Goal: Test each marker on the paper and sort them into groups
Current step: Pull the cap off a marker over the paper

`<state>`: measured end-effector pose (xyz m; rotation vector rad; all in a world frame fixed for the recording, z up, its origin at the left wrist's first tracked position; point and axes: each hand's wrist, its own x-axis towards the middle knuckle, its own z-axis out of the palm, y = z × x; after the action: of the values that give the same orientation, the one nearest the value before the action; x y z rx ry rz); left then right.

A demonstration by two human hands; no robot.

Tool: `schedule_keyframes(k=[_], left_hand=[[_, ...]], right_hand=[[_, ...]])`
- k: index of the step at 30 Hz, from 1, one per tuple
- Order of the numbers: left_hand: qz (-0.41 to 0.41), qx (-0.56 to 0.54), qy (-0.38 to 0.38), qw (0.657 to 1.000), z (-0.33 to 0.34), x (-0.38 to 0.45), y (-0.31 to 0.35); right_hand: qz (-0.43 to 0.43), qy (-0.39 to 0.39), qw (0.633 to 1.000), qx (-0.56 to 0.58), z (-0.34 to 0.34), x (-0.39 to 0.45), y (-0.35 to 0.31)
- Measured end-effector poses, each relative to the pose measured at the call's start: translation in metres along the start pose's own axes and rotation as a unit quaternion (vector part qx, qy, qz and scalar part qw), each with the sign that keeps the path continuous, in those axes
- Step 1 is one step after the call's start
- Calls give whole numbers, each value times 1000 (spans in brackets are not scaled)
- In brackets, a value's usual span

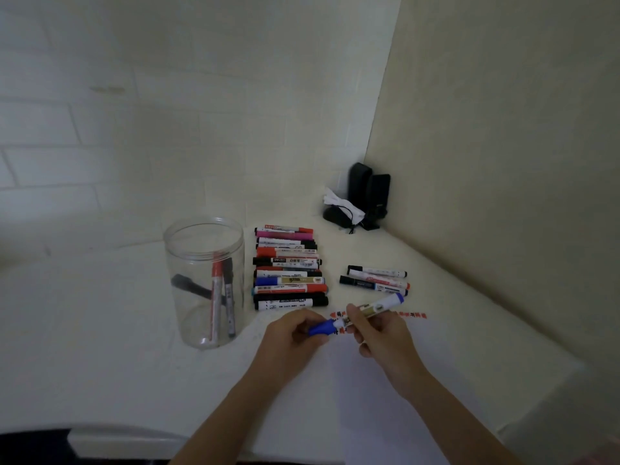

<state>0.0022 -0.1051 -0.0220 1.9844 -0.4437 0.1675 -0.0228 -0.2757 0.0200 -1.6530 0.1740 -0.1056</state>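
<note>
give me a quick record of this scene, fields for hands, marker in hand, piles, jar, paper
left hand: grips the blue cap end of the marker
right hand: grips the marker barrel
marker: blue, held over the paper, cap still on or just at the tip, cannot tell
big pile: row of markers beside the jar
small pile: a few markers, right of the big pile
jar: clear, open, a few markers inside
paper: white, red marks near its far edge

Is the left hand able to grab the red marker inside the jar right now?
Probably not yet. The left hand is busy gripping the blue marker's cap. The jar is open on top, so once freed it likely could reach the red marker.
</note>
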Motion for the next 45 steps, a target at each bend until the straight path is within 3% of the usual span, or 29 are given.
schedule_keyframes(k=[10, 20, 26, 29, 32, 34, 37, 40, 45], left_hand=[[-36, -118, 32, 992, -8, -1, 4], [8, -82, 62, 995, -5, 0, -4], [4, -58, 47, 997, -14, -4, -1], [8, -7, 31, 999, -23, -7, -1], [32, 49, 4, 998, -24, -3, 5], [29, 93, 19, 995, -20, 4, 9], [-1, 152, 95, 984, -22, 15, 2], [16, 294, 76, 953, -27, 22, -9], [-16, 380, 51, 924, -22, 29, -14]], right_hand=[[6, -21, 999, 37, 16, 1, 5], [64, 8, 996, 69, 24, 1, 5], [138, -75, 983, 97, -18, -7, -18], [26, -98, 991, -85, -46, -4, -21], [-97, -154, 913, -365, -42, 2, -21], [-128, -161, 888, -412, -33, 10, -18], [-190, -89, 883, -420, -37, 33, -6], [-160, 41, 859, -484, -56, 66, 9], [-96, 105, 805, -575, -67, 100, 19]])
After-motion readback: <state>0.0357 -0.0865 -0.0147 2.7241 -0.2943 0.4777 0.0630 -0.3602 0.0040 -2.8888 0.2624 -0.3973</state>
